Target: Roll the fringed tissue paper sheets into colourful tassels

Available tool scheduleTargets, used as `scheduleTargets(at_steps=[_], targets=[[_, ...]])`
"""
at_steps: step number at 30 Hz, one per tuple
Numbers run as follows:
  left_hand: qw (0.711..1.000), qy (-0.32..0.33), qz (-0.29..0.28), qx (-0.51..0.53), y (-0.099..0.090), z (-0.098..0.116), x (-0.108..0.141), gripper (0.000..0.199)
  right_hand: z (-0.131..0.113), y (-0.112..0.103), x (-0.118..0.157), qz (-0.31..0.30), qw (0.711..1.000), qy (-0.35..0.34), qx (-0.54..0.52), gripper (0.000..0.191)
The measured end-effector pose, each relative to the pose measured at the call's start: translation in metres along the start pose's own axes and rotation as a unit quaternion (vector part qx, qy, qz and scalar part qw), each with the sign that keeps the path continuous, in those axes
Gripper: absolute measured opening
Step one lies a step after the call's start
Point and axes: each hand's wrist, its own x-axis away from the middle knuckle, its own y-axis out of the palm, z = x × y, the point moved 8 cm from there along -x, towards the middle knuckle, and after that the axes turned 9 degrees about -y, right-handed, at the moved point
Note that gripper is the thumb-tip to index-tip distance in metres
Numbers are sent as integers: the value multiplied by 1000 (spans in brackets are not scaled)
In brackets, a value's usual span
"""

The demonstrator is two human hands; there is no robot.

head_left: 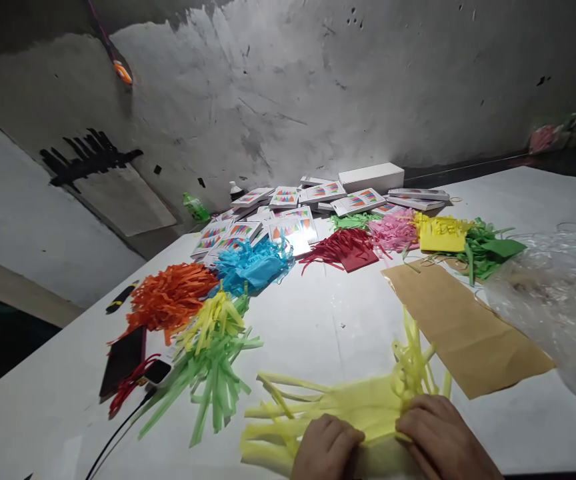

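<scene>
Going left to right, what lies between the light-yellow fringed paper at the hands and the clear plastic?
A brown paper sheet lies between the light-yellow fringed paper and the clear plastic, in the head view.

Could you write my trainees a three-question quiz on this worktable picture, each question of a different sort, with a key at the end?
1. True or false: the left hand and the right hand both touch the same yellow fringed paper.
2. Multiple choice: in the picture, which colour of bundle lies directly left of the blue fringed bundle? (a) pink (b) orange (c) dark red
3. Short answer: what colour is the flat sheet lying between the yellow fringed paper and the clear plastic?

Key: 1. True. 2. b, the orange fringed bundle. 3. Brown.
</scene>
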Motion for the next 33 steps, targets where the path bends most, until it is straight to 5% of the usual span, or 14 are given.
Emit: scheduleTargets(at_steps=[4, 9, 13, 16, 23, 27, 30, 33], targets=[[988, -124, -86, -33, -5, -18, -25, 23, 20, 21, 10, -44, 997, 62, 1, 29], [909, -310, -249, -123, 10, -33, -48, 25, 29, 44, 12, -52, 987, 107, 108, 25], [880, -339, -302, -138, 12, -33, -56, 27, 40, 42, 9, -86, 972, 162, 148, 22], [874, -342, -314, -139, 14, -35, -55, 25, 48, 24, 11, -46, 961, 182, 205, 22], [895, -308, -292, -134, 18, -40, -58, 21, -4, 22, 11, 40, 990, -110, 81, 38], [944, -253, -170, -127, -3, -39, -65, 15, -8, 31, 12, 41, 990, -108, 75, 42], [994, -74, -31, -75, -22, -10, -63, 19, -4, 28, 7, 42, 994, -82, 59, 37], [998, 43, 6, -36, -19, 10, -45, 12, 1, 25, 0, 27, 999, -27, -11, 29]])
